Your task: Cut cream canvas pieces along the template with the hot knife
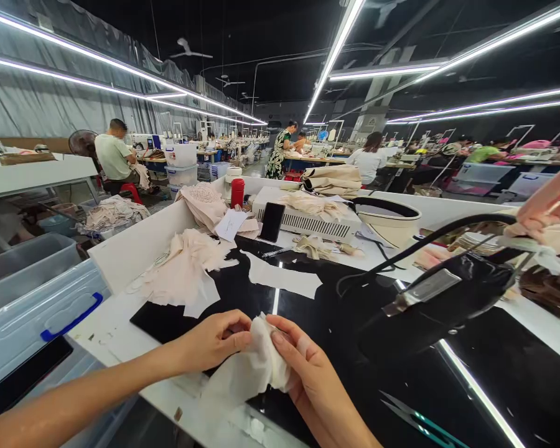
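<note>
Between my two hands, a piece of thin off-white fabric (268, 358) is bunched up over the table's front edge, its loose end hanging down to the left. My left hand (219, 339) pinches its upper left side with thumb and fingers. On the other side my right hand (303, 354) grips the folded cloth, thumb on top. Beyond them, a flat white cut piece (284, 277) lies on the glossy black table panel (345, 348). A heap of pale pink fabric pieces (182, 264) rests to the left. Thread snips with teal handles (420, 420) lie at the lower right.
A black device (438, 305) with a curved cable stands at right, near another person's hand (534, 218). At the back are a white vented box (303, 218), a phone (271, 222) and a red bottle (238, 193). Plastic bins (32, 261) stand left. Several people work farther off.
</note>
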`<act>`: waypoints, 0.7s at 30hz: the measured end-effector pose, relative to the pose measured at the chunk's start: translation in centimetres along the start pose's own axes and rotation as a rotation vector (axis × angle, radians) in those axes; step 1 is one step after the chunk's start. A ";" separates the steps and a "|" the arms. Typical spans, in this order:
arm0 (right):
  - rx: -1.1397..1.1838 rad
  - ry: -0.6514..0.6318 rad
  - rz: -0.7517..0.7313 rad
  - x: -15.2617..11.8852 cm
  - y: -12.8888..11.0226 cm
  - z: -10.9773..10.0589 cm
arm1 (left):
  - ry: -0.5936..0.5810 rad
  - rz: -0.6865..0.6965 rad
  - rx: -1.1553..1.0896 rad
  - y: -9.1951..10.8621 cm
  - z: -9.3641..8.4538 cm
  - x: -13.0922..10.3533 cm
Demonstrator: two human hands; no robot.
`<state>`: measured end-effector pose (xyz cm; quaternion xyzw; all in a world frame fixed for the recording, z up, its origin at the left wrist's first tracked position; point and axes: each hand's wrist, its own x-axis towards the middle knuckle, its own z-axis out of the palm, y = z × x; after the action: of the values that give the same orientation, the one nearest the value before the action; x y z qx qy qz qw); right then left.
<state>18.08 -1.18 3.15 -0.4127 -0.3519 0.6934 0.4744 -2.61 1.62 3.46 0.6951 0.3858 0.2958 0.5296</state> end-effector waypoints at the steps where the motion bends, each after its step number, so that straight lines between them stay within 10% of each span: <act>1: -0.013 -0.002 0.015 -0.1 0.0 0.1 | -0.021 -0.009 -0.076 0.0 0.4 0.3; 14: -0.604 0.194 -0.315 -0.3 0.5 -5.2 | -0.018 -0.183 -0.237 2.4 0.2 -0.8; 21: -0.424 -0.411 -0.112 -0.2 2.2 -2.7 | -0.088 -0.171 -0.324 4.1 0.7 -1.0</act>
<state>19.80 -1.76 0.17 -0.3334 -0.5998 0.6463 0.3339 -1.67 -0.16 7.23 0.5776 0.3674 0.2773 0.6741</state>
